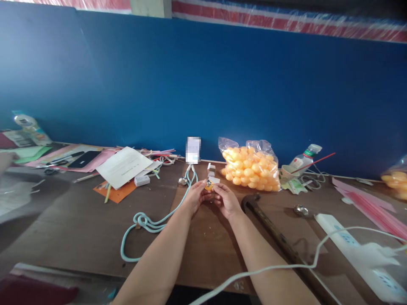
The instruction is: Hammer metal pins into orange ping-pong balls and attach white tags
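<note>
Over the middle of the brown table, my left hand (195, 197) and my right hand (227, 200) meet with their fingertips pinched together. Between them is a small yellow-and-silver piece (209, 184), too small to tell its kind. Both hands are closed on it, one from each side. Just beyond the fingers lie a small white piece (213, 180) and a small box-like thing (211, 169). A crumpled silvery thing (182, 181) sits left of my left hand. Beyond my right hand rests a clear bag of orange balls (249, 167).
A pale blue cord (159, 223) loops left of my left arm. Right of my right arm lie a dark curved bar (273, 231) and a white power strip (340, 233); a white cable (260, 270) crosses over that arm. Papers (124, 166) and a bottle (303, 160) stand near the blue partition (197, 84).
</note>
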Tool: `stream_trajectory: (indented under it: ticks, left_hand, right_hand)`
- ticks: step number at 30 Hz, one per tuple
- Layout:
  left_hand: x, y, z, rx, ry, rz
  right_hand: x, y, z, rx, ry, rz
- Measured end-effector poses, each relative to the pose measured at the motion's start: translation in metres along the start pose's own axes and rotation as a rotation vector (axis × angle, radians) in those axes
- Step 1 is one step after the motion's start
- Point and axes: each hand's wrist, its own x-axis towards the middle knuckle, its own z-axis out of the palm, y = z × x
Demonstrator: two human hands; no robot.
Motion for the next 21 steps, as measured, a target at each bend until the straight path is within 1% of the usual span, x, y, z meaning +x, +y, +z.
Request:
stream_trajectory:
  ticks: [5,8,21]
  left_hand:
    - [0.0006,-0.0013,-0.0014,-0.005,-0.020,-0.003]
    - [0.0016,-0.0016,-0.0015,-0.004,-0.023,0.000]
    - [0.0006,-0.0003,-0.0006,0.027,-0.023,0.030]
  right_hand:
    - [-0.0004,-0.0011,-0.0008,0.063,-0.061,0.059]
    - [-0.0005,-0.0013,-0.0010,0.069,-0.068,0.075]
    - [-0.0001,-0.0007,-0.0014,0.042,-0.059,0.051]
